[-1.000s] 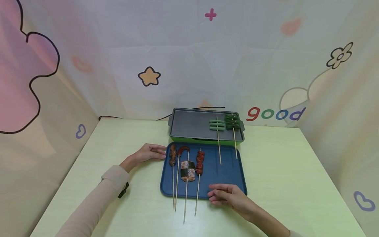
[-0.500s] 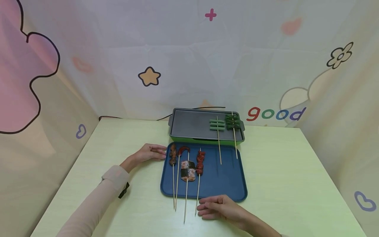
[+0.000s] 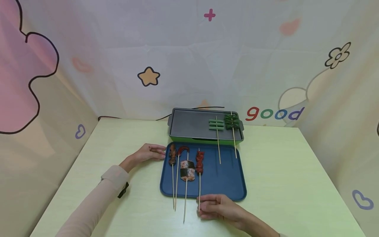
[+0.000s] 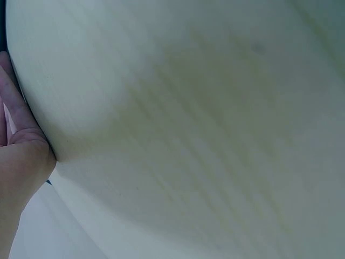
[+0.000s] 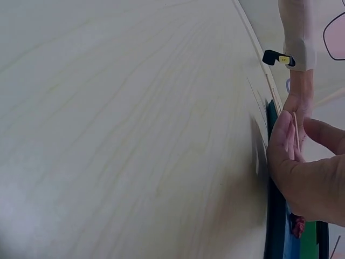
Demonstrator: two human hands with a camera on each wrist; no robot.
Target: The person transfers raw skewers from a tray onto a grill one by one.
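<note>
My left hand rests at the upper left edge of the blue tray, its fingertips at the rim. Around the lower stick of a red meat skewer, the fingers and thumb of my right hand close at the tray's front edge. That stick lies between thumb and fingers in the right wrist view. To its left lie a two-piece skewer with dark bands, a curved reddish-brown skewer and a brown meat skewer. Their sticks overhang the tray's front.
A grey-topped green grill stands directly behind the tray. On its right side lie a green bean-like skewer and a leafy green skewer, sticks reaching out over the tray. A black cord runs behind.
My right hand has moved left and toward me from the tray's front right to the red meat skewer's stick. The stick's lower end has shifted slightly right. My left hand stays put.
</note>
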